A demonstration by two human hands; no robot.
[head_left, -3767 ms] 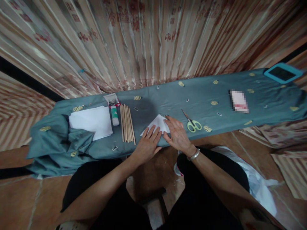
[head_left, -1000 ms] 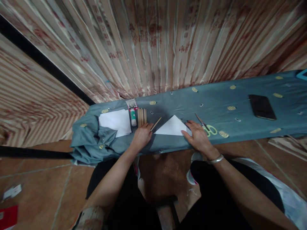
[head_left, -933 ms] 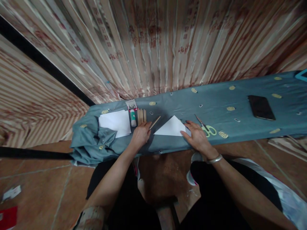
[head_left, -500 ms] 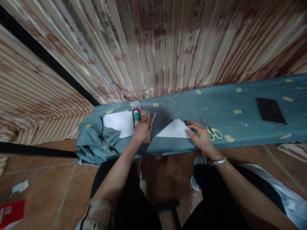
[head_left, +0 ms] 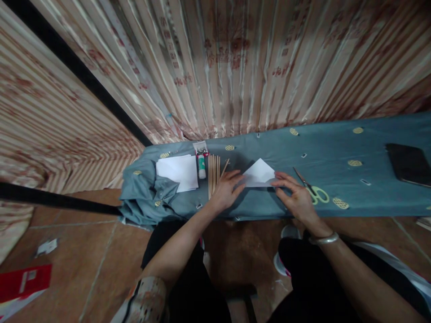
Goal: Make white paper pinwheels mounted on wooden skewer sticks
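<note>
A folded sheet of white paper (head_left: 259,173) is held between my two hands, its peak pointing away from me. My left hand (head_left: 226,192) pinches the paper's left corner, beside a row of thin wooden sticks (head_left: 213,172). At the right corner, my right hand (head_left: 296,197) grips with thumb and fingers. Just beyond that hand lie scissors (head_left: 318,194) with pale green handles, partly hidden by it. Left of the sticks stand a glue stick (head_left: 201,166) lying flat and a small open box (head_left: 201,148) of metal bits.
A stack of white paper (head_left: 178,168) lies at the left on the blue cloth (head_left: 323,148), near a bunched fold. A dark flat device (head_left: 409,163) rests at the right. Striped curtains (head_left: 229,80) hang behind, and a black pole (head_left: 87,85) slants down at left.
My left hand has moved right, from the wooden sticks to the paper's left corner. The paper has changed from a wide triangle to a shape with a raised peak. The view has shifted left.
</note>
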